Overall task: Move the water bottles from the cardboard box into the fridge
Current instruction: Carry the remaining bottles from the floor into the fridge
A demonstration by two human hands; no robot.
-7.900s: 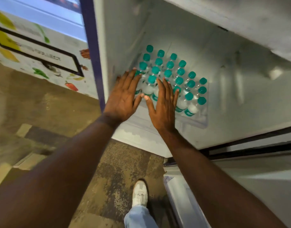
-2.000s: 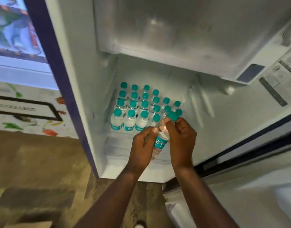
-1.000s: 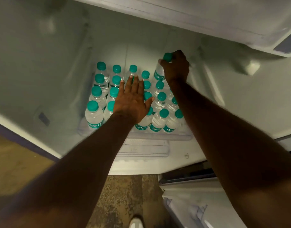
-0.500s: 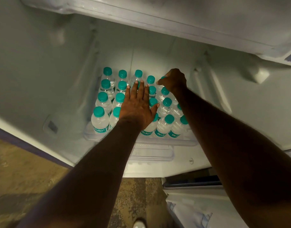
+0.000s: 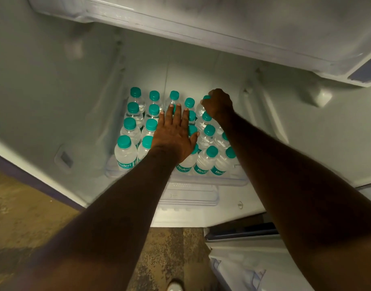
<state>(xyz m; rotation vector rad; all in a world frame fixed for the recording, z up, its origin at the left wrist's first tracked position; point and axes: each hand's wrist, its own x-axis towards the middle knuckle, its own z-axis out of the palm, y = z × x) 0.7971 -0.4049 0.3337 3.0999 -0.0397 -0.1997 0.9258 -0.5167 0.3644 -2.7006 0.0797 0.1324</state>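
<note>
The water bottles (image 5: 125, 152), clear with teal caps and teal labels, stand upright in tight rows on a clear tray (image 5: 241, 179) low inside the open fridge (image 5: 54, 80); the front row shows its labels toward the camera, and the rows behind show mostly caps; the pack fills the tray from its left edge to near its right edge, the bottles touching or just beside one another; at the far right corner of the pack stands one bottle (image 5: 200, 109) whose cap is gripped from above by the right hand (image 5: 219, 105), its fingers curled round the cap so that only a sliver of teal shows at the fingertips; whether that bottle's base rests on the tray cannot be told, since the bottles in front hide it; the left hand (image 5: 174, 135) lies flat on the caps in the middle of the pack, fingers straight and a little spread, thumb out to the right, palm down on the bottle tops; both bare forearms reach in from the lower edge of the view; above the bottles runs the white underside of an upper compartment (image 5: 222, 28); below the tray sits a clear drawer front (image 5: 188, 196); outside the fridge lie a mottled brown floor (image 5: 172, 248), the toe of a white shoe (image 5: 175, 287) at the bottom edge, and part of the fridge door (image 5: 253, 269) at lower right.
</note>
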